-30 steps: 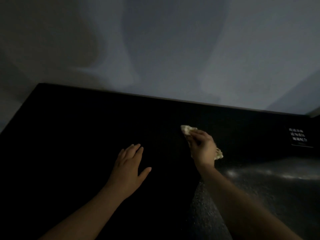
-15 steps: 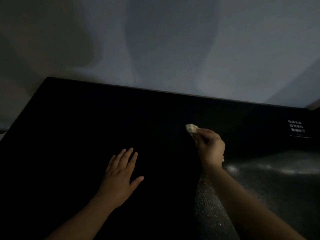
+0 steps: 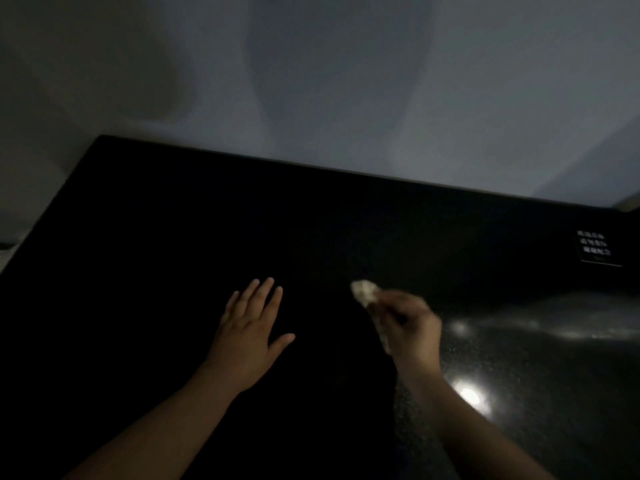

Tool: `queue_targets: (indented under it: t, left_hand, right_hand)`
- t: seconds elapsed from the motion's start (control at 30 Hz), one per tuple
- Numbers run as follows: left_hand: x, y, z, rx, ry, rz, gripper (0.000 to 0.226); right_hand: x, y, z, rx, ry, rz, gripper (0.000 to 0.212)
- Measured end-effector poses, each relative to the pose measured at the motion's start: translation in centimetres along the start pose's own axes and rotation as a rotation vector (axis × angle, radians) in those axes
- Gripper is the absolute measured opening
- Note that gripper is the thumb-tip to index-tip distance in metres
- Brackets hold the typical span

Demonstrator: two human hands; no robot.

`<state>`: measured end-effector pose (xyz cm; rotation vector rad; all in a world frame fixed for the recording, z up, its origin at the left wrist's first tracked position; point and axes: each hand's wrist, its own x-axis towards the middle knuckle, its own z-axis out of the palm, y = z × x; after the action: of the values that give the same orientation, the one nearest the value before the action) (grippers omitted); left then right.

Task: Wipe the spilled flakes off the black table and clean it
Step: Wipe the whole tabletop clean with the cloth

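The black table [image 3: 173, 244] fills the lower part of the dim view. My right hand [image 3: 410, 327] grips a crumpled pale tissue [image 3: 363, 293] and holds it against the tabletop near the middle; the hand is blurred. My left hand [image 3: 251, 327] lies flat on the table to the left of it, fingers straight and spread. I cannot make out any flakes on the dark surface.
A grey wall [image 3: 346, 81] rises behind the table's far edge. A small black sign with white writing [image 3: 596, 247] sits at the far right. Bright light reflections [image 3: 469, 396] shine on the speckled right part of the tabletop.
My right hand has drawn the tissue back toward me and slightly left across the table. The left hand stays flat at nearly the same spot.
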<state>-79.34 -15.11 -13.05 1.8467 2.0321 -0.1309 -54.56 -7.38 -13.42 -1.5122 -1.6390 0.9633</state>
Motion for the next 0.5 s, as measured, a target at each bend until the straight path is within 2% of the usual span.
queue_targets:
  t: [0.07, 0.2, 0.4, 0.5]
  left_hand:
    - [-0.1, 0.0, -0.1, 0.005, 0.003, 0.003, 0.094]
    - [-0.1, 0.2, -0.4, 0.005, -0.001, 0.001, 0.080]
    - [-0.1, 0.4, -0.4, 0.004, -0.001, -0.012, 0.079]
    - [-0.1, 0.4, -0.4, 0.004, 0.002, -0.016, 0.079]
  right_hand:
    - [3.2, 0.4, -0.5, -0.072, 0.112, 0.002, 0.027]
    - [4.9, 0.7, 0.6, -0.123, 0.111, 0.069, 0.022]
    - [-3.8, 0.3, 1.8, -0.098, -0.036, 0.026, 0.040]
    - [-6.7, -0.4, 1.3, -0.013, -0.115, 0.096, 0.054]
